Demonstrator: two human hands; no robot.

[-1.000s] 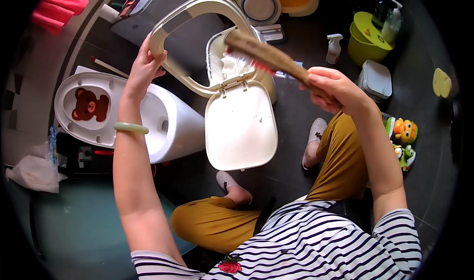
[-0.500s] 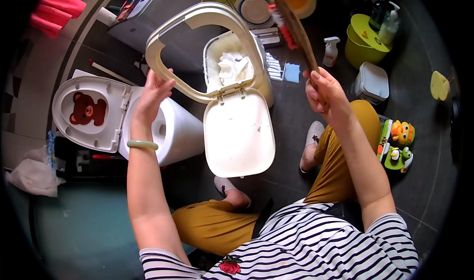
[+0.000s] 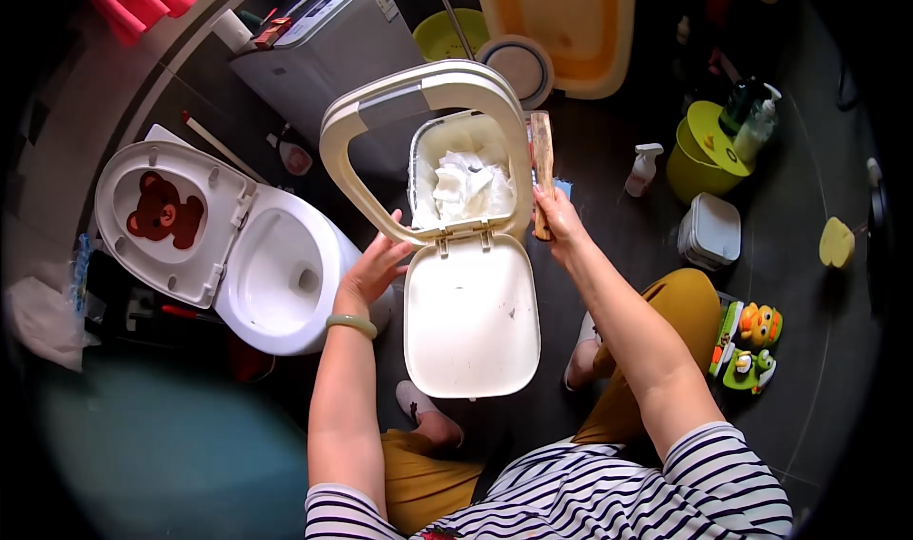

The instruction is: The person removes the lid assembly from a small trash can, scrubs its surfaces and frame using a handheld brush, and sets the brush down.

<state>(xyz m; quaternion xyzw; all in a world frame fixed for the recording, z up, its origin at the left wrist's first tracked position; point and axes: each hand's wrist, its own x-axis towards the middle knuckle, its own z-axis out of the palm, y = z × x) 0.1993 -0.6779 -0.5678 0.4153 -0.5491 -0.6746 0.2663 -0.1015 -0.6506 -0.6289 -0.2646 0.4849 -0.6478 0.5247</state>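
One brush [image 3: 542, 159], bristle side barely visible

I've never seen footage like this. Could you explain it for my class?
There is no machine here: a person works bare-handed. Every picture comes from one camera worn on the head, looking forward and down. The right hand holds a wooden handle beside an open bin. The left hand is at the bin's other side; whether it grips is hard to tell. The lid hangs toward the person, and what looks like crumpled white tissue lies inside. On the dark floor stand a toilet and a spray bottle.
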